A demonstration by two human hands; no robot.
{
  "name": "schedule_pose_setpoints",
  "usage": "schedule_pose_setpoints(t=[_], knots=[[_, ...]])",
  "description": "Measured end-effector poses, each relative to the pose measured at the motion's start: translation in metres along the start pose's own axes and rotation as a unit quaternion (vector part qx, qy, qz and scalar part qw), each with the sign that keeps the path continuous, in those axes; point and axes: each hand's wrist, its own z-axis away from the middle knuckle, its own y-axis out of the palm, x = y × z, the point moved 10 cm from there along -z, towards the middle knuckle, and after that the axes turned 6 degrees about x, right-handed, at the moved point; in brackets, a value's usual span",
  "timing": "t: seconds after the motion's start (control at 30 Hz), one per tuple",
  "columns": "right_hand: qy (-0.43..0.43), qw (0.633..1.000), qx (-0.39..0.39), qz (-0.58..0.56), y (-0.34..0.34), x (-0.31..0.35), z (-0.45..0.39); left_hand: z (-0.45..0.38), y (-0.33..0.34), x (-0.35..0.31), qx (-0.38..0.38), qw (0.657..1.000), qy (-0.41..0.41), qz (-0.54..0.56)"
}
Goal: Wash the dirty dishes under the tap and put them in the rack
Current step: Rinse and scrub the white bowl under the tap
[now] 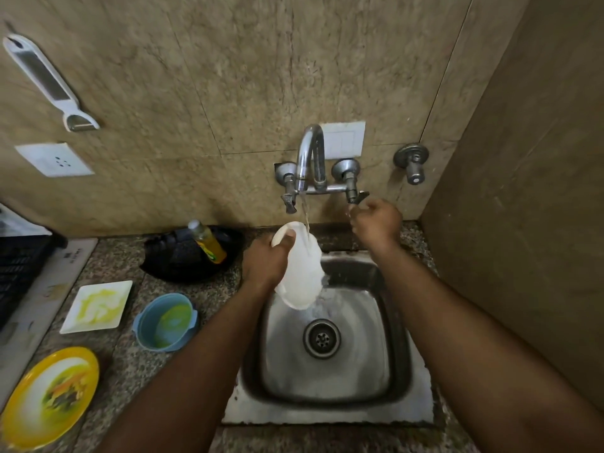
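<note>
Left hand (265,260): grips white plastic bowl (301,273) at rim, tilted under tap (309,158) stream.
Right hand (376,222): fingers curled at tap's right lever (356,195).
Sink (327,407): square steel basin, bare beneath the bowl.

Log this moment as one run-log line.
left hand: grips white plastic plate under running chrome tap | right hand: at tap's right handle | dirty: three dishes

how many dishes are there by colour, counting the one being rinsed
white: 2, the dish held under the tap and the square plate
blue: 1, the bowl
yellow: 1, the plate
total: 4
</note>
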Motion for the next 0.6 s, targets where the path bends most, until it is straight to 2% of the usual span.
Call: schedule_pose_setpoints(t=[0.1, 0.2, 0.33, 0.4, 0.47, 0.6], knots=[[0.019, 1.0, -0.012, 0.008, 0.0, 0.016, -0.017, 0.007, -0.007, -0.017, -0.018, 0.997, 0.052, -0.059], [-0.019, 0.989, -0.026, 0.144, -0.007, 0.043, -0.011, 0.011, -0.01, -0.017, -0.025, 0.994, 0.076, -0.073], [-0.125, 0.927, -0.029, 0.353, 0.006, 0.068, 0.006, 0.015, -0.011, -0.016, -0.034, 0.992, 0.093, -0.08], [-0.148, 0.896, -0.022, 0.417, 0.014, 0.076, 0.012, 0.014, -0.009, -0.014, -0.033, 0.993, 0.083, -0.071], [-0.156, 0.889, -0.017, 0.431, 0.014, 0.08, 0.017, 0.013, -0.006, -0.013, -0.032, 0.995, 0.075, -0.057], [-0.145, 0.911, -0.004, 0.386, 0.015, 0.064, 0.026, 0.014, 0.001, -0.016, -0.025, 0.996, 0.074, -0.032]])
